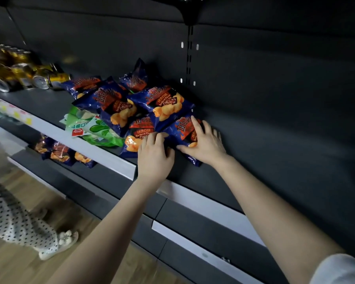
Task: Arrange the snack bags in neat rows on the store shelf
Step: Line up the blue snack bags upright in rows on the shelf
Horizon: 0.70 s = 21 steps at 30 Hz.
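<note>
A white sleeve (340, 269) and two bare forearms reach up to the dark metal shelf (264, 160), where the right hand (205, 144) lies flat, fingers spread, on a glossy blue snack bag (185, 130), pressing it down. The left hand (155, 154) rests just beside it on a neighbouring blue bag (132, 140), fingertips bent at the seam between the two; whether it grips I cannot tell. Beyond the hands, more puffy, crinkled blue bags (164, 103) lie heaped at odd angles, with a green bag (90, 130) to the left of the left hand. This looks like early straightening of the front row. The next move calls for squaring these two bags edge to edge, gently, since slick foil probably slides.
</note>
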Available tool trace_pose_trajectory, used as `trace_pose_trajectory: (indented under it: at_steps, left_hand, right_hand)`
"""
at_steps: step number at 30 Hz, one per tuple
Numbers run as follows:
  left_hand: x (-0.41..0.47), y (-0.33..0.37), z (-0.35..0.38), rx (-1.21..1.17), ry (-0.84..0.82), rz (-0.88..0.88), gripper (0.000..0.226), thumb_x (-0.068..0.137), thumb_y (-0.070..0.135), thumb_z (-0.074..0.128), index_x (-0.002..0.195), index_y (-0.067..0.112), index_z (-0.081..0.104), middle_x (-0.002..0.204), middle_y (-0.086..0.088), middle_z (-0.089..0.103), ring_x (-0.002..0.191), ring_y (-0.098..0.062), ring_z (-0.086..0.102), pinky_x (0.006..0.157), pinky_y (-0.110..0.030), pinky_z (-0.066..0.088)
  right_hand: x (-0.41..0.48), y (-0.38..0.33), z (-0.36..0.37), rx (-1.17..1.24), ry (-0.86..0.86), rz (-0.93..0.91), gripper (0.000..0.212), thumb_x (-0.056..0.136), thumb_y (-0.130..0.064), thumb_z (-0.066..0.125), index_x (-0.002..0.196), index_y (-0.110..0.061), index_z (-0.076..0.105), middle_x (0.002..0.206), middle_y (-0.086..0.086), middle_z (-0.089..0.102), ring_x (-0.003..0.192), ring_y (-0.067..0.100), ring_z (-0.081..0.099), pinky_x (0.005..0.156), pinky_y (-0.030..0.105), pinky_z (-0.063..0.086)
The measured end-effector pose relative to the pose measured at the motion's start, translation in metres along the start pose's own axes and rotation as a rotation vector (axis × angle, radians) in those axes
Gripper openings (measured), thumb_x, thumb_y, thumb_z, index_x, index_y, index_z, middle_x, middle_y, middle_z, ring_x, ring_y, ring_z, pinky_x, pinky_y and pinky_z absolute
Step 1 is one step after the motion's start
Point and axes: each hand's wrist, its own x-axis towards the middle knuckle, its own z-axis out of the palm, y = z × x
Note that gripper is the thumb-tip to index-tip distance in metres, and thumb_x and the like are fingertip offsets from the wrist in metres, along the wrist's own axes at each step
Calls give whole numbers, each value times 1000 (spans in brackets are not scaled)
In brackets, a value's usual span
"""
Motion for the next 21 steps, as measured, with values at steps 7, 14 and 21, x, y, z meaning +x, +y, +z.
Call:
trace_pose_trajectory:
  at_steps: [7,14,21]
  left_hand:
    - [-5,8,-9,-30,4,-21,37,82,16,57,119,9,56,122,-12,54,113,-33,48,97,-42,37]
    - [-13,56,1,-64,-36,32,39,82,16,58,121,11,55,125,-14,53,113,-37,47,95,-44,36]
    - [-34,136,42,-133,-195,174,39,84,18,55,123,15,55,129,-11,51,115,-37,45,99,-40,34]
  right_hand:
    - [-19,-4,-3,-30,42,-13,109,67,-70,63,149,-35,0,145,11,28,127,39,35,107,49,27]
    - [-56,39,-30,7,272,79,100,71,-62,64,149,-36,7,138,11,37,121,36,41,103,48,30]
    - [-106,105,-86,-40,646,288,95,69,-57,66,148,-24,25,129,15,46,117,37,45,106,57,26]
